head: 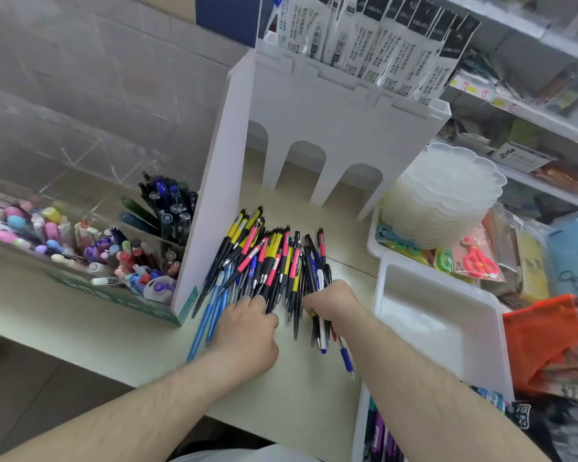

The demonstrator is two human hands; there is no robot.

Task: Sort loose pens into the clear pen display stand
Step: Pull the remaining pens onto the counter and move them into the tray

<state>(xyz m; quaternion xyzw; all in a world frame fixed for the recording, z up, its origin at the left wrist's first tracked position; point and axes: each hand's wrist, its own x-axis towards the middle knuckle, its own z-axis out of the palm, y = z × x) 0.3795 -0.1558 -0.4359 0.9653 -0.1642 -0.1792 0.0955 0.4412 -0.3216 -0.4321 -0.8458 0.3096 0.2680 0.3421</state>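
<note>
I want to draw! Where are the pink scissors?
In the head view, the pink scissors lie packaged on the right, beside the stacked clear trays, beyond the white bin.

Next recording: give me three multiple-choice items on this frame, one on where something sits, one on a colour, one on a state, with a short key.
1. Where does the empty white tray sit relative to the pile of loose pens?
A. To its right
B. To its left
C. On top of it

2. What colour are the long pens at the pile's left edge?
A. Green
B. Light blue
C. Orange

3. What is the right hand doing?
A. Resting flat on bare table
B. Holding scissors
C. Closed around a bunch of pens

Key: 1 A, the tray lies right of the pile, beside the right forearm. 2 B, those barrels beside the left hand are light blue. 3 C, several pens stick out below its curled fingers.
</note>
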